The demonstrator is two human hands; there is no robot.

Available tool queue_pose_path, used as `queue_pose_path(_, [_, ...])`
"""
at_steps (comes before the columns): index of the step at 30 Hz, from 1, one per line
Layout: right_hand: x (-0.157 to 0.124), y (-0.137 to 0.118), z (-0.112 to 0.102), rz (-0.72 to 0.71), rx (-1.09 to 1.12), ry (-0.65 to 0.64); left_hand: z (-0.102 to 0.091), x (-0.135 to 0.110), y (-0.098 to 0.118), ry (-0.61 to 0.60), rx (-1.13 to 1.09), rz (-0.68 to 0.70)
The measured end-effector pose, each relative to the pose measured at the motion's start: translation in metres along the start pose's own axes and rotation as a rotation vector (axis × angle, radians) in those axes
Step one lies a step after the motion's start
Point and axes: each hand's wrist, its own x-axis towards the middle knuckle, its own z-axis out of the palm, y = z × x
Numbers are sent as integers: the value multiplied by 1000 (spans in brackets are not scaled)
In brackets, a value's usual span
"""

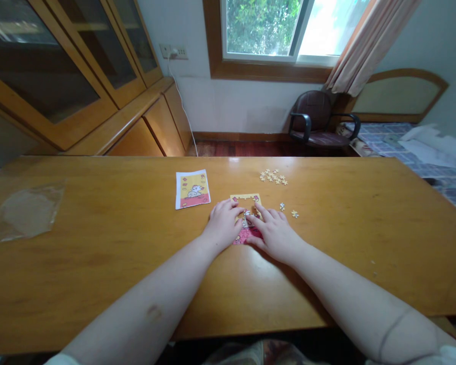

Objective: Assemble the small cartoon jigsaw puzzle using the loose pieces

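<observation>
A partly assembled jigsaw puzzle [247, 236] lies on the wooden table, with a yellow border, a pink lower part and a white figure in its middle. Bare table shows through a gap in its upper half. My left hand [223, 223] rests along the puzzle's left side, fingers stretched over its edge. From the right, my right hand [276, 232] reaches over the puzzle with its fingers spread, fingertips on the middle pieces. Two loose puzzle pieces, one [282, 206] nearer and another [295, 214] farther out, lie right of my right hand.
A picture card [193, 189] of the same design lies left of the puzzle. Several loose pale pieces [273, 176] form a cluster at the back right. A clear plastic bag [26, 210] lies at the table's left. Beyond the table [117, 203] stands an armchair [319, 119].
</observation>
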Motion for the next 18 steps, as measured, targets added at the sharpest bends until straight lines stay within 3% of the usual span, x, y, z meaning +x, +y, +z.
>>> queue_pose_path(18, [0,2,2,11,24,3,1,0,0,9,1,13])
